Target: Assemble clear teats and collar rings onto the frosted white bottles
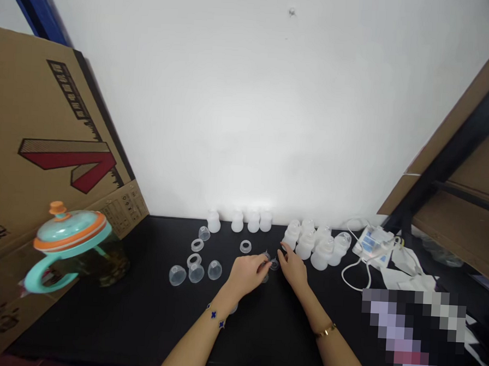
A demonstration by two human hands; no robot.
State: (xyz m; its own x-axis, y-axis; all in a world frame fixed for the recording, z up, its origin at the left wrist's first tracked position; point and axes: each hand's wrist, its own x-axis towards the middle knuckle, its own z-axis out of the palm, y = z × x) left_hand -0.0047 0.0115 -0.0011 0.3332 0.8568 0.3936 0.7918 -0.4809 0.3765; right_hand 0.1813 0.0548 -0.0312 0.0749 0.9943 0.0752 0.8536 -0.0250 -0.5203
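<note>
My left hand (245, 275) reaches to the middle of the black table, its fingers closed at a small clear bottle nipple (267, 256). Another clear nipple (274, 265) lies between my two hands. Just right of it, my right hand (293, 267) rests with fingers apart and nothing visible in them, near a group of white baby bottles (305, 245). A loose clear ring (245, 246) lies beyond my left hand. Farther left are clear domed caps (215, 270) and more rings (197, 245). Part of a clear piece shows under my left wrist.
Several white bottles (237, 222) line the wall at the back. A teal and orange lidded jug (73, 245) stands left, before a cardboard box (47, 112). White cable (356, 284) and papers (408, 268) lie at the right, near a dark shelf frame (455, 150).
</note>
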